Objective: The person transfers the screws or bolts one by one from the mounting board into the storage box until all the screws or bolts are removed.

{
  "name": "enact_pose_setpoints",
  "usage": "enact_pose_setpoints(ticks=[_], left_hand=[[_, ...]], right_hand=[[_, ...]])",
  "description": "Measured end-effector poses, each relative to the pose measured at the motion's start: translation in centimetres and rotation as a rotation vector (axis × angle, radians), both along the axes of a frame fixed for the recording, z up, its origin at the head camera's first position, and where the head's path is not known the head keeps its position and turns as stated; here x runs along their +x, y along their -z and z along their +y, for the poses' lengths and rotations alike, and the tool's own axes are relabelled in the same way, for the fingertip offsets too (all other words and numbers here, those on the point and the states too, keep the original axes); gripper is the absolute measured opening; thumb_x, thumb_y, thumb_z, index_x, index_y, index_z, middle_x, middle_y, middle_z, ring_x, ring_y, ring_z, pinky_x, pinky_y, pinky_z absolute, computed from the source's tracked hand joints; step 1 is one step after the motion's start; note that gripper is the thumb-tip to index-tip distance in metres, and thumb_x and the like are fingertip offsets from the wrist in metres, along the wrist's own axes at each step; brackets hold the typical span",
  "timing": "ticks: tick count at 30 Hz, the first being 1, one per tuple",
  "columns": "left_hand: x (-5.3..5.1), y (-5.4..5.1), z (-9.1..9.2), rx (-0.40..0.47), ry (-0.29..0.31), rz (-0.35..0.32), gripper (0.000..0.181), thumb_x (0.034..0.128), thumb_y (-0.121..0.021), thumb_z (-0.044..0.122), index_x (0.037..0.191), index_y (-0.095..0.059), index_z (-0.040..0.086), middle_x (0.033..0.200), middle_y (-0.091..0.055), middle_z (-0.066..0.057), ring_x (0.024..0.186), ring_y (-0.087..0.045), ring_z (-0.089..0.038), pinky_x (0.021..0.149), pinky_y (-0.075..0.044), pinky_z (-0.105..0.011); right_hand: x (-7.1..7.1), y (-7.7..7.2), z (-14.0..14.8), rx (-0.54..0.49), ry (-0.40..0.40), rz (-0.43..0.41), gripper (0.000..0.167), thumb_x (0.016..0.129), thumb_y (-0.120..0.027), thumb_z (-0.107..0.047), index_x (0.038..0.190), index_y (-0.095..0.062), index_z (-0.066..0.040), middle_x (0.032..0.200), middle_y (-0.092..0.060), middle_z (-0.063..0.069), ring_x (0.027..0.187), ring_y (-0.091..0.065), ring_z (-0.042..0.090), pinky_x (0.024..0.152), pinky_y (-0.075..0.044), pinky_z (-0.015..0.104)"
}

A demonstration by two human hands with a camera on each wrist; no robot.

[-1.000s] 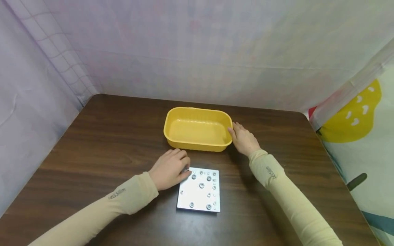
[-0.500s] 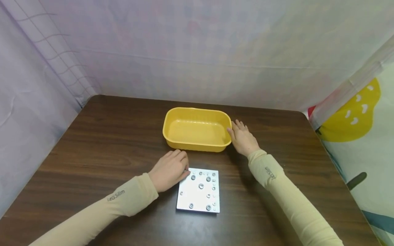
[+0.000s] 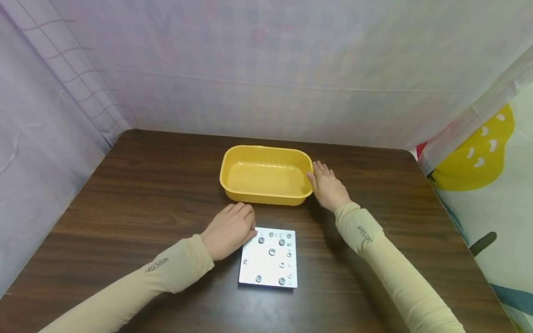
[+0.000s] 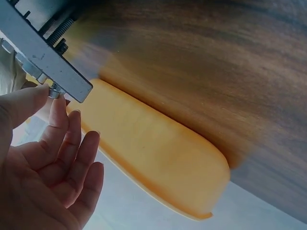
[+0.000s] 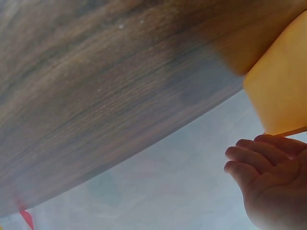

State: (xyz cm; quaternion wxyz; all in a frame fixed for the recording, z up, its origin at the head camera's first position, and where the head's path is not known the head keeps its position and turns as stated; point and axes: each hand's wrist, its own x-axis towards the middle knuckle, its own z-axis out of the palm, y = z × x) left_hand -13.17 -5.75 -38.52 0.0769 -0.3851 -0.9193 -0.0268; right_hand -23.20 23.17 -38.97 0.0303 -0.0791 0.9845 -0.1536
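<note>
A metal plate (image 3: 268,259) with several bolts stands raised above the table on screws, as the left wrist view shows. At its far left corner my left hand (image 3: 229,231) pinches a small bolt (image 4: 54,91) between thumb and index finger, the other fingers loosely bent. Beyond the plate sits a yellow basin (image 3: 266,193), with nothing inside. My right hand (image 3: 331,188) rests at the basin's right end, fingers extended along the outside and thumb by the rim. The right wrist view has this hand (image 5: 276,177) beside the basin wall (image 5: 280,81).
Both items stand on a dark wooden table (image 3: 158,185). A pale curtain (image 3: 266,69) hangs behind the table's far edge, and a printed cloth (image 3: 495,208) hangs along the right side.
My right hand's fingers have straightened a little along the basin's end. The left hand has barely moved at the plate's corner.
</note>
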Motion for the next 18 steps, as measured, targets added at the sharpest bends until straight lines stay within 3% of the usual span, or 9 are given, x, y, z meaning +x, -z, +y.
enact_pose_setpoints(ticks=[6,18], left_hand=[[0.17,0.04,0.05,-0.084,0.039,0.098,0.025,0.0976,-0.062,0.034,0.101,-0.068,0.01,0.101,-0.06,-0.004,0.098,-0.056,-0.02,0.092,-0.051,-0.035],[0.03,0.78,0.05,-0.123,0.1,0.23,0.026,0.099,-0.059,0.035,0.101,-0.068,0.01,0.106,-0.061,-0.006,0.103,-0.057,-0.021,0.096,-0.05,-0.035]], right_hand=[[0.04,0.12,-0.01,-0.002,-0.008,0.02,0.058,0.109,-0.026,-0.033,0.152,-0.024,0.006,0.159,-0.023,0.027,0.148,-0.021,0.043,0.123,-0.017,0.052],[0.07,0.22,-0.08,-0.015,0.0,0.027,0.058,0.109,-0.028,-0.032,0.152,-0.024,0.006,0.158,-0.025,0.027,0.147,-0.023,0.042,0.123,-0.019,0.052]])
